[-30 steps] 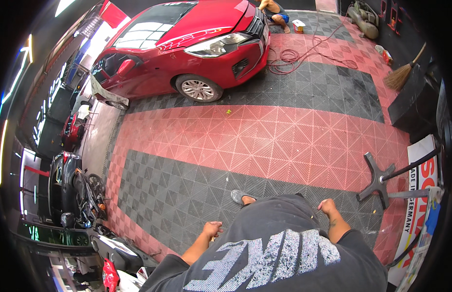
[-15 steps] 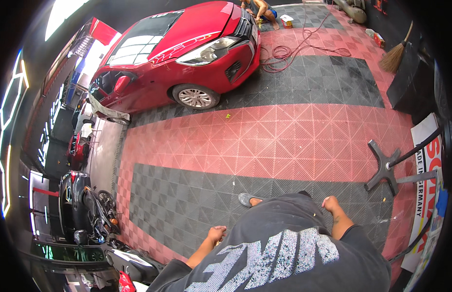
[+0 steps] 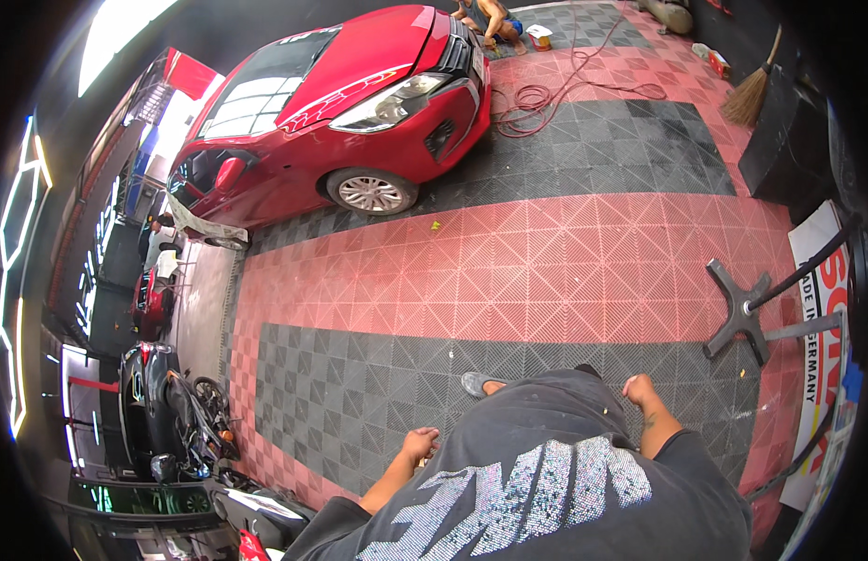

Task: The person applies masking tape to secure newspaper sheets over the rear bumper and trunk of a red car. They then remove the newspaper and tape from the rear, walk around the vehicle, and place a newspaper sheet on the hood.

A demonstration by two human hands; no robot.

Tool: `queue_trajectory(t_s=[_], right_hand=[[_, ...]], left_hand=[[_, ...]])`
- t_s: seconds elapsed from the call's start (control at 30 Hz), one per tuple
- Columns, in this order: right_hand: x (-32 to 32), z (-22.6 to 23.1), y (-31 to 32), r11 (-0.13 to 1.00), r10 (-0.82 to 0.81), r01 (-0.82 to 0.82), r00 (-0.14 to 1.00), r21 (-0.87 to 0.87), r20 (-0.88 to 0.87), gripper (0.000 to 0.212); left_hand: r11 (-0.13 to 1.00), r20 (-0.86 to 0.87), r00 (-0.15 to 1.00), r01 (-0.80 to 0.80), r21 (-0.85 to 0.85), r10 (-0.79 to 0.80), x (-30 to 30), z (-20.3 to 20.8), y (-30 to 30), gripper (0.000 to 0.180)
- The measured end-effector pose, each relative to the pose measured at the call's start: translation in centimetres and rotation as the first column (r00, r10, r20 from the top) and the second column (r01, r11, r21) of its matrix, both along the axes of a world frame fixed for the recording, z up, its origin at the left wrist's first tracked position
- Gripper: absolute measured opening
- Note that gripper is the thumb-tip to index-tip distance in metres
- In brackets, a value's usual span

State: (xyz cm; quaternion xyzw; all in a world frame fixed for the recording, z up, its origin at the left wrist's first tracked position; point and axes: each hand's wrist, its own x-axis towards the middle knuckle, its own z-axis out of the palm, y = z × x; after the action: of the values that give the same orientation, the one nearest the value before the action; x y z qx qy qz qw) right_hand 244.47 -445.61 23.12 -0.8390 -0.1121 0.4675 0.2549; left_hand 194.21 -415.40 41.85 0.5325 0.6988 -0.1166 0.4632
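My left hand (image 3: 421,444) is curled closed beside the front of my dark T-shirt (image 3: 537,402). A small pale patch shows under its fingers, too small to name. On the other side of my body, my right hand (image 3: 638,388) is also closed, held low above the dark floor tiles. Its palm is turned away, so anything inside is hidden. Neither hand touches the objects around me. Between them, past the shirt hem, a grey shoe (image 3: 476,383) shows on the floor.
A red car (image 3: 359,103) stands ahead; a person (image 3: 490,21) crouches at its front near a red hose (image 3: 537,98). A four-legged stand base (image 3: 738,309) and a broom (image 3: 750,93) are at right. Motorcycles (image 3: 186,402) line the left side.
My view has shifted slightly, so the car and floor sit a little differently in the picture. My hands stay closed in nearly the same places.
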Motion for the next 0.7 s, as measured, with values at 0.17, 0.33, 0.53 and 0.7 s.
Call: queue_trajectory(t_s=[0.17,0.33,0.53,0.7], right_hand=[[0.0,-0.3,-0.3,1.000,0.015,-0.015,1.000,-0.026,0.019,0.026],[-0.5,0.7,0.4,0.998,0.060,-0.058,0.997,-0.038,0.039,0.026],[-0.5,-1.3,0.9,0.993,0.114,-0.112,0.993,-0.043,0.036,0.024],[-0.5,-0.1,1.6,0.996,0.071,-0.070,0.997,-0.055,0.011,0.024]], left_hand=[[1.000,-0.003,1.000,-0.014,-0.018,0.014,-1.0,-1.2,0.3,0.033],[0.996,0.086,0.993,-0.080,-0.045,0.084,-3.9,-4.0,0.3,0.031],[0.999,-0.034,0.998,0.051,-0.010,-0.052,-0.7,1.5,-0.3,0.027],[0.996,-0.038,0.996,0.083,0.011,-0.083,-0.8,1.8,-0.3,0.028]])
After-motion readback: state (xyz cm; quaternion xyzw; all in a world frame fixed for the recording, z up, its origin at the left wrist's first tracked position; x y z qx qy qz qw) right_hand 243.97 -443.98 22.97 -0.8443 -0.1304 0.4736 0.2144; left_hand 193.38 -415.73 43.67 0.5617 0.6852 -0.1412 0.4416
